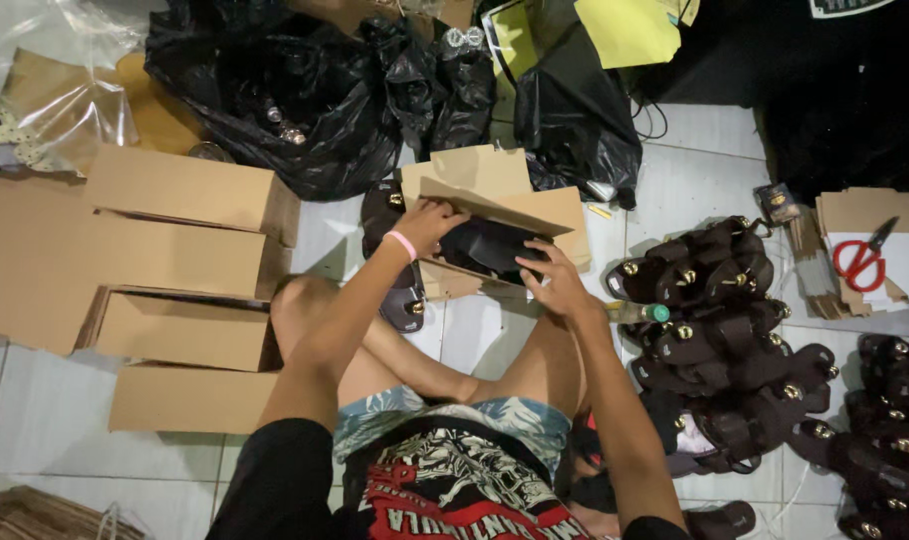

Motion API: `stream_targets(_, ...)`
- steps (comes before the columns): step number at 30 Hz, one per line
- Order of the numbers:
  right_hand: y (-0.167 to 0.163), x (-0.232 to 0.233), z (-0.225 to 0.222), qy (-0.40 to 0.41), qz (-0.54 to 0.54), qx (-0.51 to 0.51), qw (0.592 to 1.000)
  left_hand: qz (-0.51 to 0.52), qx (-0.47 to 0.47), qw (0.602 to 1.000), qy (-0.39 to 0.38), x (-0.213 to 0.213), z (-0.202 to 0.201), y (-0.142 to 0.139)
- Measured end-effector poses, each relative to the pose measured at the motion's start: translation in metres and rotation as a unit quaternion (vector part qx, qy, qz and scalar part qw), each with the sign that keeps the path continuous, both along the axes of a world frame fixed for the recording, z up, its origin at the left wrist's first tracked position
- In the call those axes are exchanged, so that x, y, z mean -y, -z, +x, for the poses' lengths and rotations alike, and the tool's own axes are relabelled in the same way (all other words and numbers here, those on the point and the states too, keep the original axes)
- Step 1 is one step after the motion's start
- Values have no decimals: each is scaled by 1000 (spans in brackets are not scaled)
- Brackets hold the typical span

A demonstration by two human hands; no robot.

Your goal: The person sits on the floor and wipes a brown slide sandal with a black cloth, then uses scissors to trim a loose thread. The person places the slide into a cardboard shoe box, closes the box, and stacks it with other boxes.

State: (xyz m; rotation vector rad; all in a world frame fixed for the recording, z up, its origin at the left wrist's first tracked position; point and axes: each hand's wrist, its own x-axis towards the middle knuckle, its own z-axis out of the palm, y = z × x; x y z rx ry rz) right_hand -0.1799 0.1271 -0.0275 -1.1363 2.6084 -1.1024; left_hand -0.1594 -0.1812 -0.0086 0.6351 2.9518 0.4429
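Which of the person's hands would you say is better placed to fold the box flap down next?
Probably the left hand: it already touches the raised flap of the cardboard box, while the right hand rests on the dark sandals inside.

Person seated on a white tiled floor, left hand gripping the flap of an open cardboard box, right hand resting on a black sandal inside it, heap of black sandals to the right, red scissors on flat cardboard, closed boxes to the left.
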Motion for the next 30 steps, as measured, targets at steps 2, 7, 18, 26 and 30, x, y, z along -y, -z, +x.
stream_targets(2, 6, -1, 0, 16, 9, 4, 1000, 10, 9, 1000, -1, 7, 1, 7)
stream_targets(7, 19, 5, -5, 10, 35, -10, 999, 28, 34, 997, -56, -2, -1, 12)
stream_targets(18, 17, 13, -2, 23, 56, -48, 997, -128, 9, 977, -171, -42, 2, 8)
stream_targets(26, 11, 10, -2, 53, 39, -39, 997, 131, 72, 972, -182, -12, 15, -4)
stream_targets(30, 12, -15, 16, 163, -55, -29, 985, 321, 11, 914, -250, 39, 38, 8)
